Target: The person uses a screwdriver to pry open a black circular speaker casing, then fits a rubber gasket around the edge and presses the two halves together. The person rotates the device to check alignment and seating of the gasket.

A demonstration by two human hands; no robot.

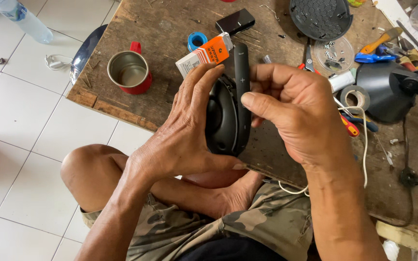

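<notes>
My left hand (pixel 185 130) grips a black oval device shell (pixel 221 121), fingers wrapped over its left side and thumb beneath it. A long black button strip (pixel 242 77) with raised symbols stands upright along the shell's right edge. My right hand (pixel 296 111) is curled against that strip, thumb pressed to its side. Whether the right fingers pinch a small part is hidden. Both hands hover over the near edge of a worn wooden table (pixel 170 29), above my crossed legs.
On the table: a red metal mug (pixel 130 72), orange-and-white small box (pixel 204 55), blue tape roll (pixel 197 40), black round grille (pixel 321 17), clear dish of screws (pixel 333 54), grey tape roll (pixel 355 97), pliers, screwdrivers, a white cable (pixel 364 145). A water bottle (pixel 20 18) lies on the tiled floor.
</notes>
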